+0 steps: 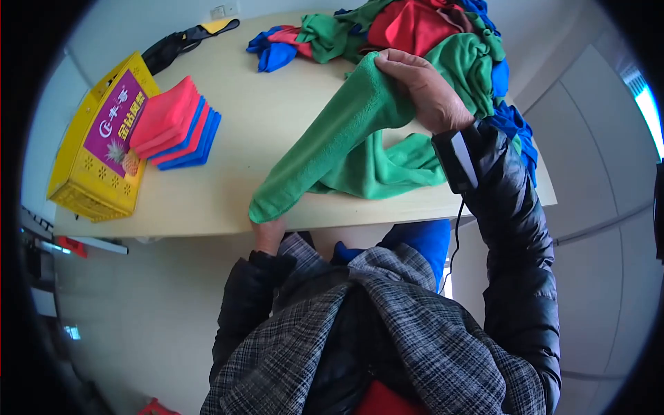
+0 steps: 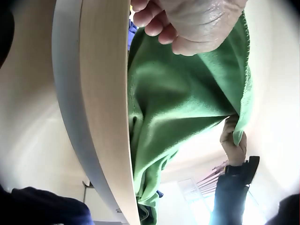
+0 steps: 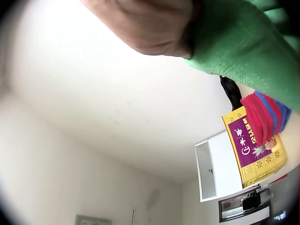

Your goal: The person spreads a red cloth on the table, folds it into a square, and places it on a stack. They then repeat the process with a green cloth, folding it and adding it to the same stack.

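A green towel (image 1: 325,138) is stretched slantwise above the table, its lower part draping onto the tabletop. My right hand (image 1: 423,86) pinches its upper far corner between thumb and fingers. At the near end my left hand (image 1: 268,229) is mostly covered by the cloth in the head view. The left wrist view shows that left hand (image 2: 192,23) with curled fingers at the towel's edge, close to the table edge (image 2: 105,93). Seen from the right wrist, the green cloth (image 3: 248,47) hangs from the right hand (image 3: 150,28).
A yellow and purple box (image 1: 104,145) stands at the table's left, beside a stack of folded red and blue cloths (image 1: 176,128). A heap of loose green, red and blue cloths (image 1: 415,31) lies at the back right. Behind the box is a black and yellow item (image 1: 173,48).
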Demonstrator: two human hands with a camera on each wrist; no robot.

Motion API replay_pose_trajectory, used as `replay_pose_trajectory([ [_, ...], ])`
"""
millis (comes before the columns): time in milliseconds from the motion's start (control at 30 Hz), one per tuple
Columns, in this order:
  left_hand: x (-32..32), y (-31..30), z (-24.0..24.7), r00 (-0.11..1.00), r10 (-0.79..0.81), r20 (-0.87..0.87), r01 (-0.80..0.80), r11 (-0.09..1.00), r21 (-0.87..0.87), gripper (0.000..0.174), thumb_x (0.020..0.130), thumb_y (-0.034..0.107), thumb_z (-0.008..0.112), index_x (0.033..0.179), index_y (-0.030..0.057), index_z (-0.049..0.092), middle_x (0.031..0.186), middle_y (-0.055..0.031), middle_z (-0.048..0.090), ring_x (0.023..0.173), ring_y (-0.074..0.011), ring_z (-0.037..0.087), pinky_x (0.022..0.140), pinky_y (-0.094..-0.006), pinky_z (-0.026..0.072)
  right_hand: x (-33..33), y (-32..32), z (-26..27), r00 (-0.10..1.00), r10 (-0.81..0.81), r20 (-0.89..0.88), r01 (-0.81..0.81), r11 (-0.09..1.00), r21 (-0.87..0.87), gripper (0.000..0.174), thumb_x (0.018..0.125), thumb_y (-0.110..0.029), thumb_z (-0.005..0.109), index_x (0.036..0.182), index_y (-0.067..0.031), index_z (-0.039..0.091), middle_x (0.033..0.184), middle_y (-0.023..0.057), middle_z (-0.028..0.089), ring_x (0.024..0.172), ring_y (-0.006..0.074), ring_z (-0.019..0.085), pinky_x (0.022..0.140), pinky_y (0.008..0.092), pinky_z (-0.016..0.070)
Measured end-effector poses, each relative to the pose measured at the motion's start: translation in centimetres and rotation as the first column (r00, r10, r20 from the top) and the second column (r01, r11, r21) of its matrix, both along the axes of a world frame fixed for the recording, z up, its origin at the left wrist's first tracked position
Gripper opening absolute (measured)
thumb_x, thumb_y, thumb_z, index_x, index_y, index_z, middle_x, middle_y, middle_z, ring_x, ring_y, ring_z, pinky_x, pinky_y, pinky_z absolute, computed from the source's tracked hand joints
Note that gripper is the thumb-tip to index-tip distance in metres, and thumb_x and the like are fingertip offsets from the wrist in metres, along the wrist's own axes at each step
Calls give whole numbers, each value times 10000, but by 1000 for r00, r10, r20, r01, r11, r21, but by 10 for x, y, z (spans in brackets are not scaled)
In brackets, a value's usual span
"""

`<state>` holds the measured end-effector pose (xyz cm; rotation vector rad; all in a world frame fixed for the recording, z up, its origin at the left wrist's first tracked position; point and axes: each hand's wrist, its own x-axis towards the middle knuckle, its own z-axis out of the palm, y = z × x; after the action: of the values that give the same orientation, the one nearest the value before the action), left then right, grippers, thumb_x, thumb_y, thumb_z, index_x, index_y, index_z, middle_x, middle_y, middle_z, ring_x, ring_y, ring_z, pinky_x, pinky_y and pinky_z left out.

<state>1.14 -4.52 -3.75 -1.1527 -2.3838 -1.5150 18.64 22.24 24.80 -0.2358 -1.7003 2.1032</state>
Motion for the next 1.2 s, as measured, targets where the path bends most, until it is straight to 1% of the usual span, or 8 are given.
replay_pose_trajectory([
  [67,4,2,-4,990,73,-124,-40,967,252,107,831,99,723,821,23,650,809,-146,672,728,-324,674,666,-395,536,-3,-7,-10,1000,-2,22,3,1000,-28,136,1007,-144,609,1095,-50,651,944,11,697,858,119,696,813,243,572],
  [333,79,-11,117,876,-481,48,479,877,36,241,774,50,776,970,1,644,874,-136,670,827,-326,677,749,-408,545,-10,-28,-35,988,140,62,-129,979,-158,72,1013,-128,593,1027,-66,628,1016,23,679,949,131,677,922,288,541],
  [433,86,10,163,912,-120,-392,242,930,278,336,743,28,802,1036,17,637,930,-139,664,866,-321,670,769,-400,540,-19,-53,-44,985,171,20,-160,953,-257,71,1010,-138,601,1023,-70,619,1021,33,679,957,147,681,918,304,545],
  [533,78,38,190,881,191,-433,32,889,458,322,736,25,803,1015,39,642,941,-121,666,845,-335,661,743,-390,534,-28,-77,-54,983,181,19,-167,938,-302,87,1005,-153,614,1035,-71,612,1033,45,681,969,163,685,921,316,547],
  [633,58,31,183,908,82,-410,97,913,396,259,792,36,778,1009,23,636,903,-114,653,815,-289,652,732,-362,523,-29,-85,-54,989,140,55,-118,949,-294,127,996,-175,633,1062,-70,607,1052,60,683,984,177,688,931,324,545],
  [767,42,20,195,974,-14,-227,102,920,378,155,894,63,721,1004,2,629,845,-81,622,776,-193,602,711,-309,495,-12,-81,-50,974,109,200,-97,993,-69,232,975,-192,669,1154,-62,600,1097,59,676,987,183,681,952,329,533],
  [867,24,14,207,992,-33,-123,80,913,399,117,968,96,667,1002,-9,626,809,-44,589,756,-123,535,693,-267,464,-9,-71,-69,983,-159,-89,179,763,622,312,945,-170,694,1222,-61,601,1077,43,687,932,187,677,918,323,537],
  [1200,-5,-3,240,968,17,-249,112,863,493,202,1026,186,616,994,-13,630,797,21,555,725,-66,466,675,-231,432,15,-53,-138,957,-261,129,81,664,744,205,865,-115,706,1038,-8,679,861,100,701,809,197,668,771,340,538],
])
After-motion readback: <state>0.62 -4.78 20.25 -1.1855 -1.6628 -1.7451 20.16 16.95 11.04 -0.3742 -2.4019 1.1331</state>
